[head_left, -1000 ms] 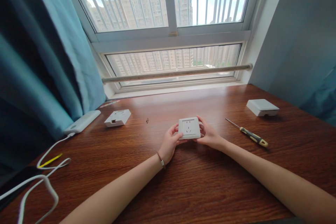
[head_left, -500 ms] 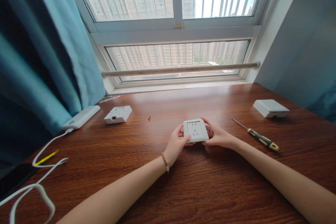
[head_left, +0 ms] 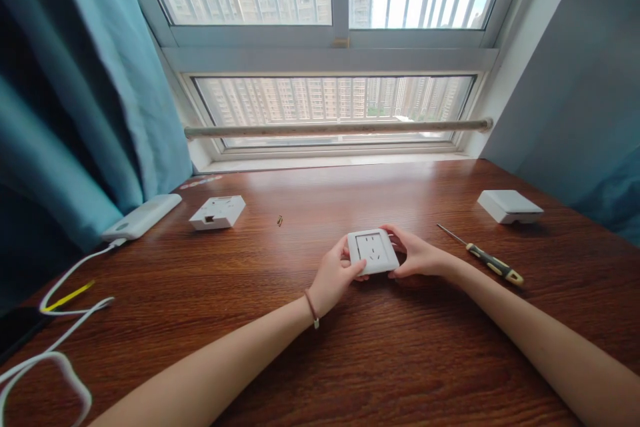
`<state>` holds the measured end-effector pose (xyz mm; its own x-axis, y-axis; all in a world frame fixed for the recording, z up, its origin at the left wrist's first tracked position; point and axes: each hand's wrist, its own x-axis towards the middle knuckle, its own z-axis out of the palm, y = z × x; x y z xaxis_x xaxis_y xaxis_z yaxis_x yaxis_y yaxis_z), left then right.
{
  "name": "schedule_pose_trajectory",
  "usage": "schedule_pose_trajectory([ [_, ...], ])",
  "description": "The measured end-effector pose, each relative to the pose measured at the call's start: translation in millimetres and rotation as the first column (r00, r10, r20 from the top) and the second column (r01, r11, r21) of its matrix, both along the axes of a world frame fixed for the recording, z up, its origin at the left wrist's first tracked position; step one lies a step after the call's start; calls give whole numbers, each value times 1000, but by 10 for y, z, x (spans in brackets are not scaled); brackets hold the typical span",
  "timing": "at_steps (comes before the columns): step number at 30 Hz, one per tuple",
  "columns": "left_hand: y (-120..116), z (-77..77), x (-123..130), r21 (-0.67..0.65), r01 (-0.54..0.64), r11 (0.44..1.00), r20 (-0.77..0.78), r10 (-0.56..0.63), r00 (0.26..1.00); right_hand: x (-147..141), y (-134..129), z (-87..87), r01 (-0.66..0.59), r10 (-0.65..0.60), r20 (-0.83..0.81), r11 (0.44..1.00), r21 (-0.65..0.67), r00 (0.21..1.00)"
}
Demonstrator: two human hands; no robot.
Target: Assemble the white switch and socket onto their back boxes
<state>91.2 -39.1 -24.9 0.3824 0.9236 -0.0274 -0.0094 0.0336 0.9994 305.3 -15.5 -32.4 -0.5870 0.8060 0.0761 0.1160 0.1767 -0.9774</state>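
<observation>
A white square wall socket (head_left: 373,251) with slotted holes faces up between both hands, above the brown wooden table (head_left: 310,360). My left hand (head_left: 340,272) grips its left side, the thumb on the front near the lower left corner. My right hand (head_left: 413,252) holds the right edge, with fingers partly hidden behind the socket. To the right, a screwdriver (head_left: 495,263) with a black and cream handle lies on the table, its tip pointing up and left. Small brass-coloured screws (head_left: 280,220) lie to the left, beyond my left hand.
A white box-shaped part (head_left: 219,213) sits at the left, another white box (head_left: 510,205) at the far right. A white power bank (head_left: 143,217) with a white cable (head_left: 77,263) lies by the blue curtain (head_left: 145,113). A window rail (head_left: 340,128) runs behind the table.
The socket has tilted and turned slightly in both hands. The view has shifted a little, so the surrounding things sit slightly differently in the picture.
</observation>
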Motion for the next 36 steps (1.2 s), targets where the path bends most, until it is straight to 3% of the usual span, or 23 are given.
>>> schedule_pose_trajectory([
  [20,-8,6,-3,137,-1,991,-101,15,995,31,49,-24,-23,23,-22,999,-32,1000],
  [27,-33,-30,-12,240,-220,945,-253,280,926,60,49,-41,-27,28,27,999,-42,999],
  [30,-85,18,-19,322,-269,908,-202,343,917,46,18,-2,15,-20,64,996,91,998],
  [33,-151,111,-13,256,-203,945,-9,212,977,14,-25,74,69,-112,104,934,349,988],
  [36,-200,194,-1,172,-134,976,145,109,983,-41,-92,184,107,-206,140,851,513,968],
])
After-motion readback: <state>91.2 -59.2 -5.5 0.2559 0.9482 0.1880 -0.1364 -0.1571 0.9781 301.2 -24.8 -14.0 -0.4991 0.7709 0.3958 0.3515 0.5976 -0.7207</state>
